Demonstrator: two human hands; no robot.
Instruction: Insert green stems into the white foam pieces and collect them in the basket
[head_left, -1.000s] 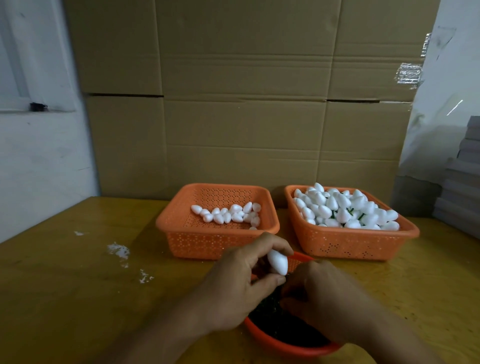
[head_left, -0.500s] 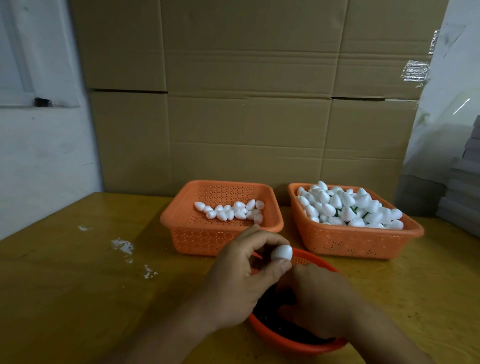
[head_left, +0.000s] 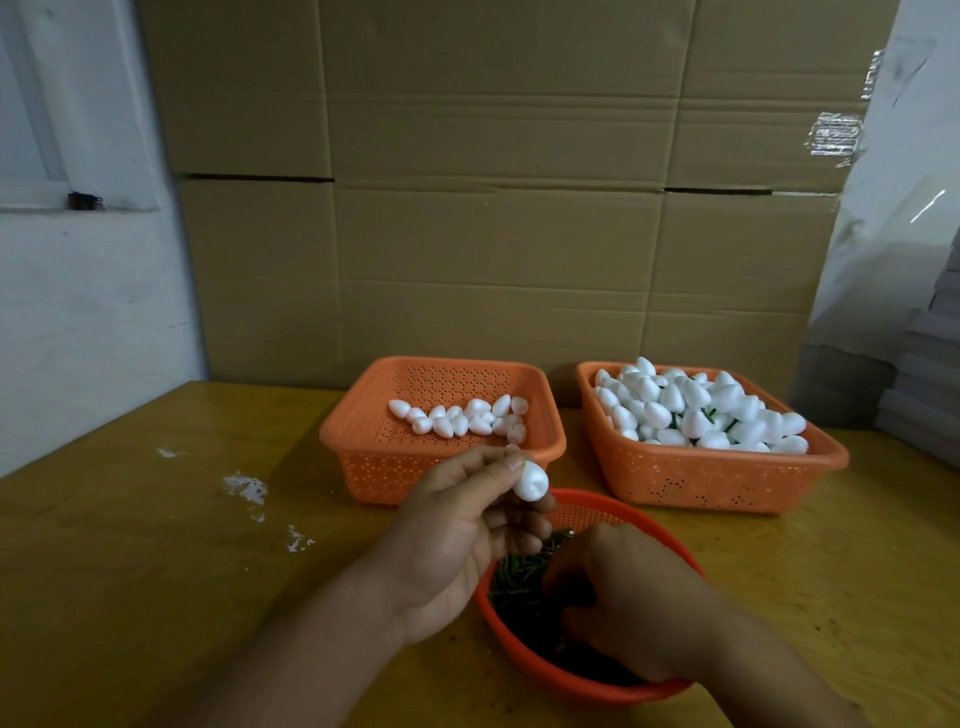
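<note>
The left hand (head_left: 457, 540) pinches one white foam piece (head_left: 531, 480) between thumb and fingertips, just above the round red bowl (head_left: 587, 680) of green stems (head_left: 514, 574). The right hand (head_left: 639, 608) is down in that bowl, fingers curled among the stems; I cannot tell whether it holds one. Both orange baskets sit behind, the right basket (head_left: 717, 478) heaped with foam pieces.

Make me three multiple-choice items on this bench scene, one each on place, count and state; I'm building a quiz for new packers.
1. Where does the round red bowl of green stems sit?
A. nearest the person
B. behind the baskets
C. on the cardboard

2. How many square orange perforated baskets stand there?
A. one
B. two
C. four

3. What is the left hand doing?
A. resting flat
B. gripping a basket
C. pinching a white foam egg-shaped piece

Answers: 1 A, it is nearest, under both hands; 2 B, two side by side; 3 C, fingers hold the piece.
</note>
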